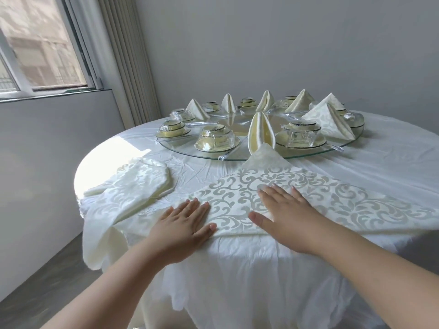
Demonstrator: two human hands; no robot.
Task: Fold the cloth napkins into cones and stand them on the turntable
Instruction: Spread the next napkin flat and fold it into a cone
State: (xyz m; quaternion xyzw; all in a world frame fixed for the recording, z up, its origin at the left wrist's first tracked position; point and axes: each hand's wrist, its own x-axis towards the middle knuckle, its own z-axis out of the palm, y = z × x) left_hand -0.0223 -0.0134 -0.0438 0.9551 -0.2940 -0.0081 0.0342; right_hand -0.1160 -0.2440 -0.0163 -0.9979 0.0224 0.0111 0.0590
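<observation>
Head view, from the left: a window (40,43) with a pale pleated curtain (128,55) beside it fills the upper corner above a grey wall. Below stands the round table (237,281) under a white cloth, sunlight falling on its left edge. On that side lies a stack of cream damask napkins (140,179), folded flat, with one loose napkin (107,222) draped from under it over the table's rim. Just right of this, the left hand (185,224) lies flat, fingers straight and together, pressing the near left corner of a cream napkin with a silver scroll pattern (297,198), which is folded into a triangle on the table, its far tip toward the turntable. The right hand (287,212) rests flat on the napkin's middle, fingers spread and straight, holding nothing. Farther back sits the round glass turntable (237,156), carrying cream gold-rimmed bowl sets under clear wrap (216,136) and several standing cream cone napkins (260,131); the nearest cone stands at the turntable's front edge, just behind the triangle's tip.
</observation>
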